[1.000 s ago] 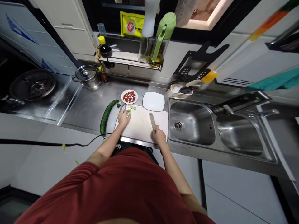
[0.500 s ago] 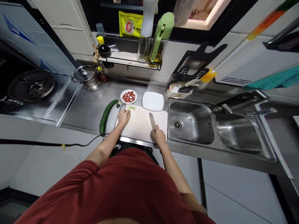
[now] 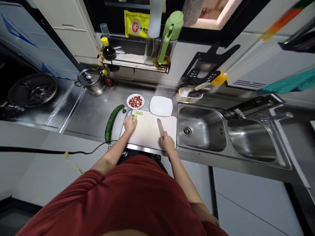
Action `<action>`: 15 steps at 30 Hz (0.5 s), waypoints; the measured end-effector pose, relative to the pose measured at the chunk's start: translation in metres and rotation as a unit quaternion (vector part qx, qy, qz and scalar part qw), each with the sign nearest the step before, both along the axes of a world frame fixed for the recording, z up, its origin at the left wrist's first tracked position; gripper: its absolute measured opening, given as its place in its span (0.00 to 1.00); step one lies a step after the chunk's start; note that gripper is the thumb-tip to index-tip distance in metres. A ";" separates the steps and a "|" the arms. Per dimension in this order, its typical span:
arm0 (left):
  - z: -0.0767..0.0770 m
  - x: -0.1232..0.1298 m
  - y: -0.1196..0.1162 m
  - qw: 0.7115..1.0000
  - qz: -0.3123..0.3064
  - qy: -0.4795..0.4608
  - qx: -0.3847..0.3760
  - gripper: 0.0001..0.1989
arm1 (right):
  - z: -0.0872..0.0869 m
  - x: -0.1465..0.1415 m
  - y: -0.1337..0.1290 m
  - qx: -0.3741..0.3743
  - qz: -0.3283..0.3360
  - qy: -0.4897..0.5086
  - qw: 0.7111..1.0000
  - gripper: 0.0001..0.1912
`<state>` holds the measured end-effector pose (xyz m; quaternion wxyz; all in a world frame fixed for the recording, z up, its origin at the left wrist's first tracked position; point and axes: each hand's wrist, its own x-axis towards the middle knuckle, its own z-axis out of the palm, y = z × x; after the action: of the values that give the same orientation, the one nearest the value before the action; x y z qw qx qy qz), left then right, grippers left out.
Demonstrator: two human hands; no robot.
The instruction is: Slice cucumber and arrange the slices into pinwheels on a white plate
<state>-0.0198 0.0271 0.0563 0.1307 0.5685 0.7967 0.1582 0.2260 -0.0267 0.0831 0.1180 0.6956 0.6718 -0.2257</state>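
At board (image 3: 149,130) | right grip (image 3: 167,142) clasping knife (image 3: 160,127) | left grip (image 3: 130,124) by slices (image 3: 135,117), closure unclear | packet (image 3: 136,25) lettering illegible

A kitchen: double sink (image 3: 201,144) at right, wok (image 3: 31,90) far left, pot (image 3: 91,82) and bottles (image 3: 169,36) along the far side.

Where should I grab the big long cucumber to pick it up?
Grip the cucumber around its middle, coming from its left. It's long and gently curved, so the middle should balance best, and the board and left hand are on its right.
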 end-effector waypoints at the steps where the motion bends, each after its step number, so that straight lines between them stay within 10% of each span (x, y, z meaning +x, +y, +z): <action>1: -0.001 0.000 0.000 1.000 -0.002 -0.003 0.004 0.18 | 0.001 0.000 0.000 -0.002 0.000 0.000 1.000 0.16; 15: -0.002 -0.001 0.006 1.000 0.001 -0.009 0.017 0.18 | 0.005 -0.001 0.001 -0.006 0.000 -0.006 1.000 0.16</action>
<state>-0.0203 0.0328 0.0540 0.1278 0.5684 0.7932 0.1773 0.2252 -0.0258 0.0876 0.1265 0.6964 0.6694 -0.2255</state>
